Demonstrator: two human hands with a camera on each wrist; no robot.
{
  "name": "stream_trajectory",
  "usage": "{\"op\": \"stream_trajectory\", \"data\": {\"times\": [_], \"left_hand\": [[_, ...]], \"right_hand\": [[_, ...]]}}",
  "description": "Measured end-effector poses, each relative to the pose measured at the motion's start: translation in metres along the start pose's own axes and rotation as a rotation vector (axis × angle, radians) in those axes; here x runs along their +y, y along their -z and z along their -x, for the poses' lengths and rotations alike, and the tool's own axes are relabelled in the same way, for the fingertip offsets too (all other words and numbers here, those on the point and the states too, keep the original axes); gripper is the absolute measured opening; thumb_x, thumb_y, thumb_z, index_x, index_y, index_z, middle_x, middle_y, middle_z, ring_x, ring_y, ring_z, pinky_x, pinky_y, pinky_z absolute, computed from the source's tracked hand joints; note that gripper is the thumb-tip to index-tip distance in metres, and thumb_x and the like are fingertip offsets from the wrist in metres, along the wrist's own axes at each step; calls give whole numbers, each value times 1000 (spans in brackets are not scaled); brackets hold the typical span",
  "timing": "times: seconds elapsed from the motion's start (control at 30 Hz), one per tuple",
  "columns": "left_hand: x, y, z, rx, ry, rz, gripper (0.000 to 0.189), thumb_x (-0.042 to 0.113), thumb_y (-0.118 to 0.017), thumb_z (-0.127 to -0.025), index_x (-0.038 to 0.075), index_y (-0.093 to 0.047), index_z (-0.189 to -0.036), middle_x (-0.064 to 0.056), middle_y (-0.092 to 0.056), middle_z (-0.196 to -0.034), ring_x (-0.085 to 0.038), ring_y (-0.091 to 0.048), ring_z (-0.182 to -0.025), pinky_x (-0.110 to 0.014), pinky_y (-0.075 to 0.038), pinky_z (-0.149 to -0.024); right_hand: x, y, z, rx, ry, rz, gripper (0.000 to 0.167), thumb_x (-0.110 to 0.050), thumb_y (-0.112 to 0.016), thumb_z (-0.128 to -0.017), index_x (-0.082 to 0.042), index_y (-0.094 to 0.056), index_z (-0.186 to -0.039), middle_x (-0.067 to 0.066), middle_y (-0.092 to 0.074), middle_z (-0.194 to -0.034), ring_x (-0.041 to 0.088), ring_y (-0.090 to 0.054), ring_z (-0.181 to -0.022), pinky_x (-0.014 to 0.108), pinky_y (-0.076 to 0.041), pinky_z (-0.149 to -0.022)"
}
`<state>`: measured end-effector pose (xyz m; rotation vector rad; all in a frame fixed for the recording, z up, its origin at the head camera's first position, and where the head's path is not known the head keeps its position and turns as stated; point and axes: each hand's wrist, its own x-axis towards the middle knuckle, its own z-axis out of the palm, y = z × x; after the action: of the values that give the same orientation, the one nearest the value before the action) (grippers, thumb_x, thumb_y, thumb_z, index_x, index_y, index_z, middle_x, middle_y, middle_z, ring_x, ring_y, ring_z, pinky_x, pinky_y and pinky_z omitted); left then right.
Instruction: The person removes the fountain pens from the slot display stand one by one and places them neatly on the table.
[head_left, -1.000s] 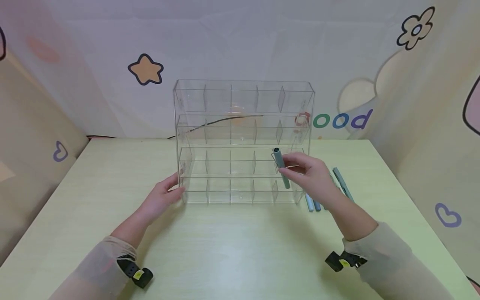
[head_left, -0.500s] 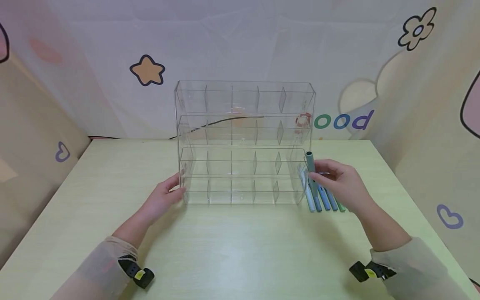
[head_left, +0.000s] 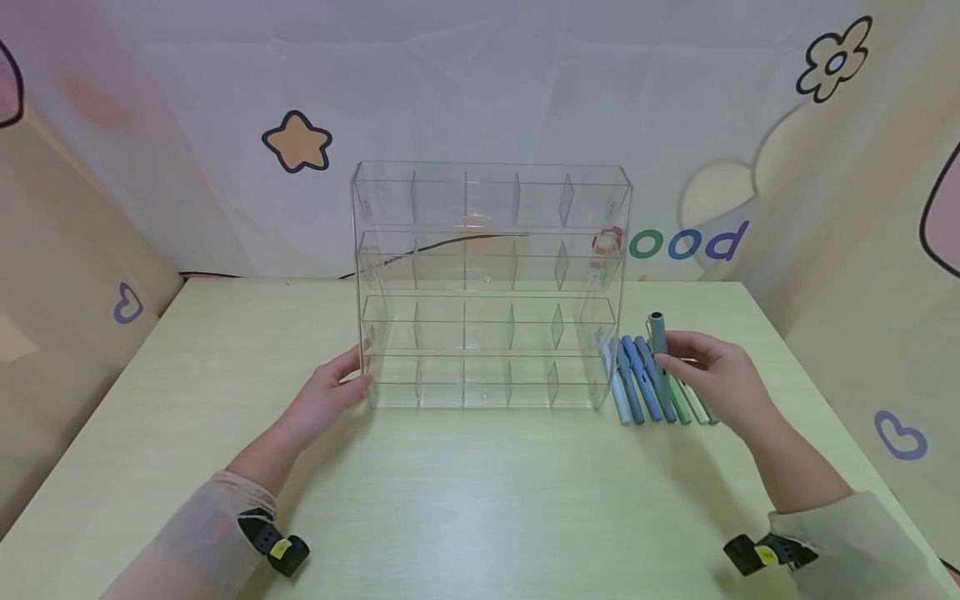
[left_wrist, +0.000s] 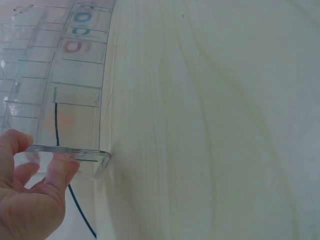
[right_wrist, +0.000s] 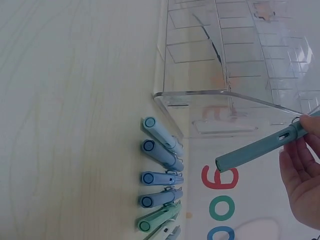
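Note:
A clear acrylic organizer [head_left: 487, 367] with rows of divided compartments stands upright on the table in the head view. At its left side my left hand [head_left: 318, 404] holds the edge of the side panel; the left wrist view shows the thumb and fingers on either side of that edge. My right hand [head_left: 723, 387] pinches a teal pen [head_left: 657, 335] between thumb and fingers, to the right of the organizer. In the right wrist view the pen [right_wrist: 255, 151] is tilted and has a clip. The held pen is above a row of several blue and green pens [head_left: 643, 387].
The row of pens lies on the pale table [head_left: 465, 492] just right of the organizer; the blue ones [right_wrist: 161, 178] show their round ends in the right wrist view. A printed cloth backdrop [head_left: 480, 92] rises behind and beside the table.
My right hand has moved rightward, away from the organizer's front, carrying the teal pen over the row of pens. More of that row shows. The left hand has stayed on the organizer.

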<state>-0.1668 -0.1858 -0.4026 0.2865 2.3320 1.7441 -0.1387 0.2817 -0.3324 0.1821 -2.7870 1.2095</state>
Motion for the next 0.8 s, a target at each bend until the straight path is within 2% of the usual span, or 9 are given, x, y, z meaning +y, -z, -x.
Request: {"op": "stream_trajectory", "data": {"times": [0.2,0.5,0.7,0.77,0.8], "left_hand": [[0,0,0,2,5,8,57,11,-47,-97,9,-22,-148,-24,-28,-146,-39,-41,-122,-43,-41,-94],[-2,1,0,-2,10,14,57,9,-46,-97,10,-22,-149,-25,-28,-146,-38,-40,-124,-43,-41,-95],[-2,1,0,-1,19,2,57,11,-47,-97,13,-22,-149,-23,-28,-147,-36,-41,-123,-42,-41,-94],[-2,1,0,-2,19,0,58,10,-47,-97,13,-21,-149,-23,-28,-147,-36,-40,-124,-42,-41,-93],[-2,1,0,-2,17,-1,58,10,-47,-97,13,-21,-149,-23,-28,-147,-36,-40,-124,-42,-41,-93]], "right_hand": [[11,6,-2,5,-1,32,45,-29,-59,-92,3,-55,-124,20,-61,-111,13,-57,-93,6,-43,-72],[43,17,-5,3,-44,42,49,-31,-57,-93,4,-52,-127,24,-58,-117,-15,-46,-86,5,-40,-72],[62,26,-7,7,-104,58,55,-36,-56,-93,5,-50,-129,27,-54,-122,-19,-43,-85,6,-40,-72],[67,29,-8,15,-123,74,56,-37,-55,-93,5,-50,-129,27,-54,-122,-16,-44,-86,8,-41,-73],[70,30,-8,15,-134,85,56,-37,-55,-93,5,-49,-130,27,-54,-123,-11,-48,-89,10,-42,-73]]}}
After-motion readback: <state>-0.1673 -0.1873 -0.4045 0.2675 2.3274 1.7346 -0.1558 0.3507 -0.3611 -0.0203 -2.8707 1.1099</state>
